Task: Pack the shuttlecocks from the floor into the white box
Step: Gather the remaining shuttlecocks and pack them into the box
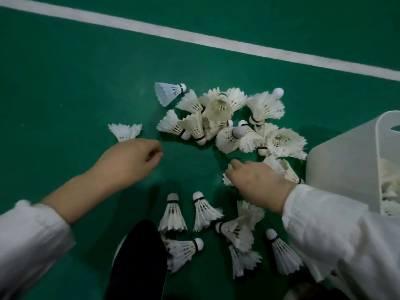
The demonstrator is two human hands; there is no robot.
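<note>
The left hand's (pixel 129 159) fingers are clenched inward, thumb against forefinger, and nothing shows between them. Just past its far edge lies 1 lone shuttlecock (pixel 125 131), its cork end hidden behind the hand (touching or not, I cannot tell). The right hand's (pixel 257 180) fingers bend down over a feathered skirt (pixel 227 180) whose tips show beneath them; whether they clasp it or only cover it I cannot tell.

Between the 2 hands is a bare gap of floor. On its far side sits the main heap of shuttlecocks (pixel 229 122), a pale blue one (pixel 168 93) at its far-left edge. A smaller scatter (pixel 204 211) lies nearer, between a dark trouser knee (pixel 138 256) and the right white sleeve (pixel 337 234).

The white box (pixel 337 165) stands at the right edge, its left wall near the heap's right side and just beside the right wrist; more shuttlecocks already lie inside it (pixel 389 185).

Left of and beyond the heap, the green court floor (pixel 65 83) runs open to a white boundary line (pixel 194 37) slanting across the far side.
</note>
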